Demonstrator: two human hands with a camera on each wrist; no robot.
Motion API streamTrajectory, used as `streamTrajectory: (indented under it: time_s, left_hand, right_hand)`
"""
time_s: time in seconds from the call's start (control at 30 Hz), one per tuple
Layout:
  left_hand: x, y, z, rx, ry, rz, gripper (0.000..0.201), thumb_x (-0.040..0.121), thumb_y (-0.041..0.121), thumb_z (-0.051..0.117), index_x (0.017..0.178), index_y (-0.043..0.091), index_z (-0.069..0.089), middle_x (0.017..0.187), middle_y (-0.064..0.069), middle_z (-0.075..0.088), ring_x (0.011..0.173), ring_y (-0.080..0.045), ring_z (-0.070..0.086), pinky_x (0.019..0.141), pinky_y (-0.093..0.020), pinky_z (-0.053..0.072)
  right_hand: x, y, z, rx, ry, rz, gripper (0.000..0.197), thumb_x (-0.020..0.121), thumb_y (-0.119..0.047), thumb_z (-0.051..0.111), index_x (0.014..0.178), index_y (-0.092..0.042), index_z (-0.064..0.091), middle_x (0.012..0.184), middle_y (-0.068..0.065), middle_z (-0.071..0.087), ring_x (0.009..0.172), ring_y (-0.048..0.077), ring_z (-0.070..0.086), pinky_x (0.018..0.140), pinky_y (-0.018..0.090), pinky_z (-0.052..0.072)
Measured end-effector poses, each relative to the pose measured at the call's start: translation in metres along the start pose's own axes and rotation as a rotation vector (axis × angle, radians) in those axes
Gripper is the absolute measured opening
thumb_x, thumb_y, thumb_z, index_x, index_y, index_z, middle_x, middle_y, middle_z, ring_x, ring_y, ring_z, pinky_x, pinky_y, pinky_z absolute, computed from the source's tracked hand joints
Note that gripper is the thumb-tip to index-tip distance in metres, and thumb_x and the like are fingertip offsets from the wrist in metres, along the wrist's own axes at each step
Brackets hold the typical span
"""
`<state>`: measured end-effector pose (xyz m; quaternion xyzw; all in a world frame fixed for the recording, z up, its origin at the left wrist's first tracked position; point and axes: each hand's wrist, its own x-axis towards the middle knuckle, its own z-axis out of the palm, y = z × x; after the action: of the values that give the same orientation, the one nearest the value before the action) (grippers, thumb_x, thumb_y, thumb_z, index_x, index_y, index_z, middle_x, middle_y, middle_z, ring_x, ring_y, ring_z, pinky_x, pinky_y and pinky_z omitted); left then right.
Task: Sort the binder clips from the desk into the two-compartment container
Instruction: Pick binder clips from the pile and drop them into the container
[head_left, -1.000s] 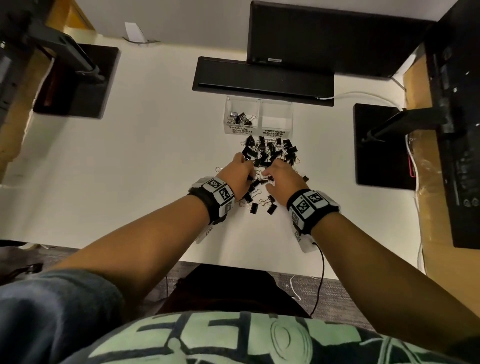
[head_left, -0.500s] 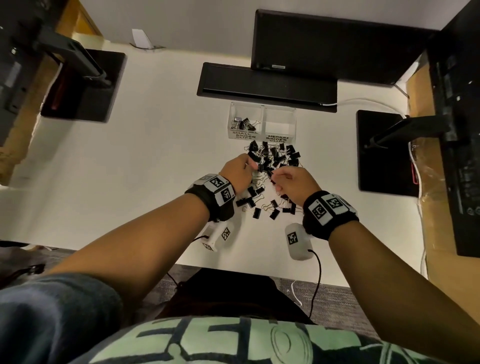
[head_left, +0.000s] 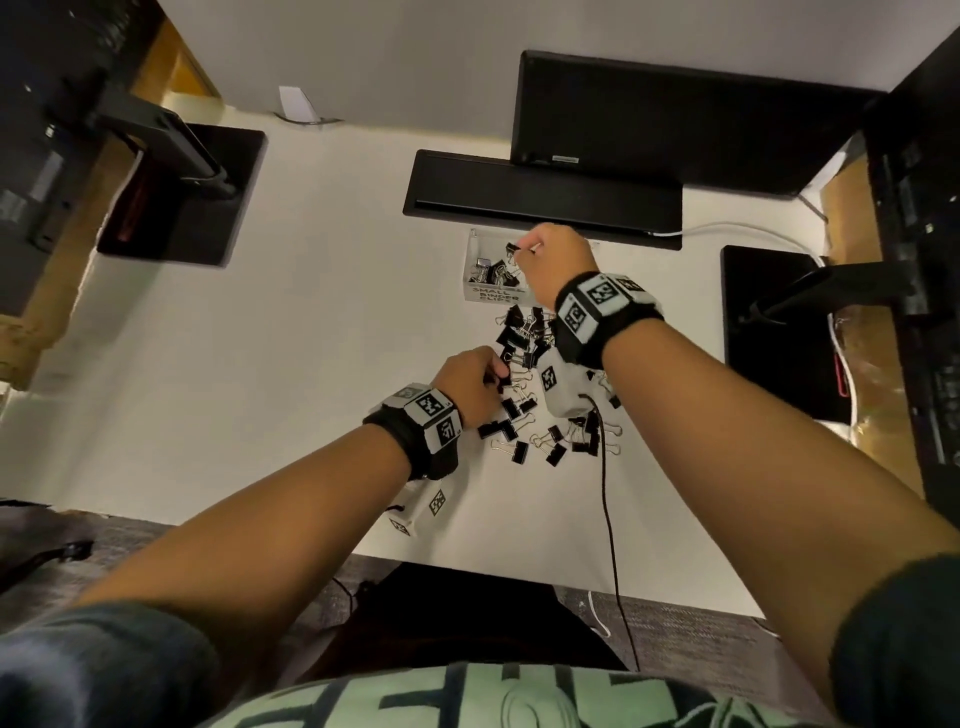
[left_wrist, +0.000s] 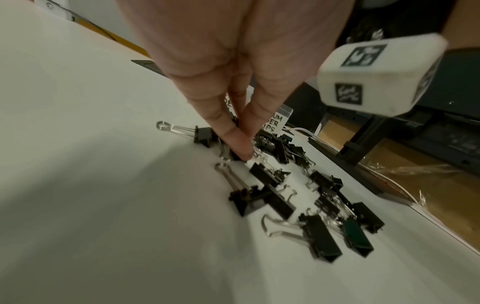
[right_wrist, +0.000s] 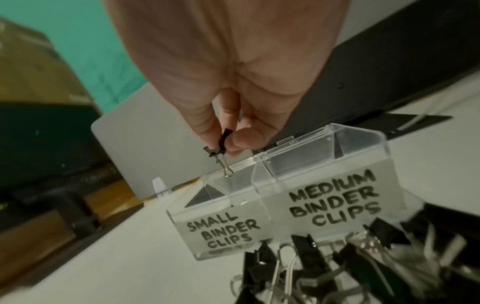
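Observation:
A clear two-compartment container stands on the white desk, labelled for small clips on its left half and medium clips on its right. My right hand pinches a small black binder clip above the small-clip compartment, which holds several clips. A pile of black binder clips lies in front of the container. My left hand reaches down into the pile, thumb and finger closed together on a clip that they mostly hide.
A black keyboard and monitor sit behind the container. Black monitor-arm bases stand at the left and right. A black cable runs from my right wrist to the desk's near edge.
My right hand has lifted a small clip out of the pile and carried it forward over the small-clip compartment. My left hand stays in the pile, shifting slightly.

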<state>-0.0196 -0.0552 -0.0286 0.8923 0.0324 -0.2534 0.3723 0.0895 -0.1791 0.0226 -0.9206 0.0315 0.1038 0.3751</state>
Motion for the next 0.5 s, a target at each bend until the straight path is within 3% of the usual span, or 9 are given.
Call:
streamTrajectory:
  time_s: [0.17, 0.23, 0.3, 0.4, 0.5]
  left_hand:
    - [0.008, 0.006, -0.019, -0.044, 0.082, 0.039, 0.016, 0.092, 0.005, 0.048, 0.096, 0.014, 0.060, 0.100, -0.003, 0.065, 0.085, -0.021, 0.066, 0.075, -0.027, 0.052]
    - [0.016, 0.015, -0.032, -0.009, 0.152, 0.072, 0.016, 0.092, 0.006, 0.047, 0.095, 0.014, 0.060, 0.096, 0.001, 0.061, 0.082, -0.017, 0.061, 0.072, -0.026, 0.047]
    - [0.029, 0.026, -0.047, 0.021, 0.214, 0.112, 0.018, 0.092, 0.004, 0.046, 0.098, 0.011, 0.061, 0.098, 0.001, 0.061, 0.084, -0.015, 0.057, 0.074, -0.025, 0.045]
    - [0.052, 0.042, -0.065, 0.051, 0.306, 0.151, 0.019, 0.091, 0.003, 0.047, 0.097, 0.011, 0.063, 0.107, -0.003, 0.065, 0.094, -0.016, 0.060, 0.083, -0.025, 0.047]
    - [0.074, 0.054, -0.077, 0.107, 0.332, 0.143, 0.023, 0.090, 0.000, 0.045, 0.098, 0.013, 0.063, 0.110, -0.006, 0.065, 0.098, -0.021, 0.063, 0.087, -0.031, 0.052]
  right_hand:
    - [0.008, -0.001, 0.010, -0.097, -0.065, -0.027, 0.025, 0.092, -0.010, 0.050, 0.114, -0.015, 0.061, 0.115, 0.009, 0.062, 0.095, 0.021, 0.061, 0.076, 0.025, 0.047]
    - [0.002, 0.002, 0.006, -0.077, -0.034, -0.031, 0.030, 0.092, -0.007, 0.047, 0.116, -0.016, 0.061, 0.113, 0.008, 0.062, 0.083, 0.016, 0.059, 0.072, 0.027, 0.048]
    - [-0.009, 0.010, -0.002, -0.013, 0.028, -0.026, 0.029, 0.091, -0.007, 0.045, 0.110, -0.017, 0.064, 0.099, 0.002, 0.059, 0.074, 0.009, 0.053, 0.069, 0.026, 0.049]
    - [-0.037, 0.028, -0.005, 0.020, -0.002, -0.036, 0.023, 0.093, -0.010, 0.044, 0.101, -0.015, 0.065, 0.094, -0.003, 0.058, 0.068, 0.001, 0.048, 0.062, 0.016, 0.042]
    - [-0.071, 0.048, 0.006, -0.018, -0.143, -0.036, 0.020, 0.094, -0.011, 0.046, 0.098, -0.012, 0.065, 0.102, 0.001, 0.062, 0.081, 0.009, 0.054, 0.075, 0.021, 0.047]
